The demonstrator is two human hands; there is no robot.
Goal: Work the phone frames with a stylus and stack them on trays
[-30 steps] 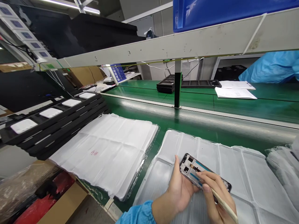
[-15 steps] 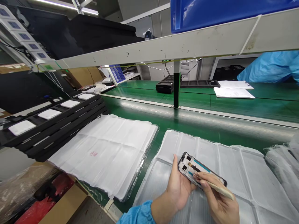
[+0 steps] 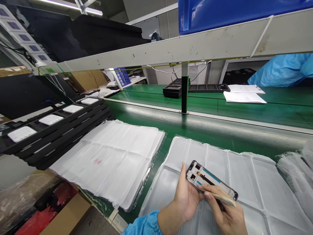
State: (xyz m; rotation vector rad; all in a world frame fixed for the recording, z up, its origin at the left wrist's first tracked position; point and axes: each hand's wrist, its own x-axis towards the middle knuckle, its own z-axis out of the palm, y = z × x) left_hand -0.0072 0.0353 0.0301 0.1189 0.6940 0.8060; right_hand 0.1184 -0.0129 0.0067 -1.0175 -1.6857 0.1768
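Note:
In the head view, an open phone frame [image 3: 212, 179] lies tilted in my left hand [image 3: 185, 199], its inner side up. The left palm and fingers support its near end, with the thumb upright along the edge. Bright blue strips and a dark ribbon-like band show inside the frame. My right hand [image 3: 228, 212] grips a flat beige stick-like tool [image 3: 224, 199] between thumb and fingers. Its fingertips are over the frame's lower edge, near a blue strip; the tool's tip is hidden by them. Below both hands lies a plastic-covered tray [image 3: 186, 182].
At left is a white-covered tray [image 3: 117, 150], beside stacked black trays [image 3: 70, 130] carrying white pieces. A shelf beam [image 3: 156, 49] crosses above the green bench [image 3: 137, 114]. Crumpled clear plastic [image 3: 297, 169] lies at right. A co-worker's blue sleeve [image 3: 281, 70] shows beyond papers [image 3: 244, 97].
My right hand has shifted slightly left and down along the phone frame, with the beige tool turned a little. More of the frame's inside shows. My left hand is nearly still.

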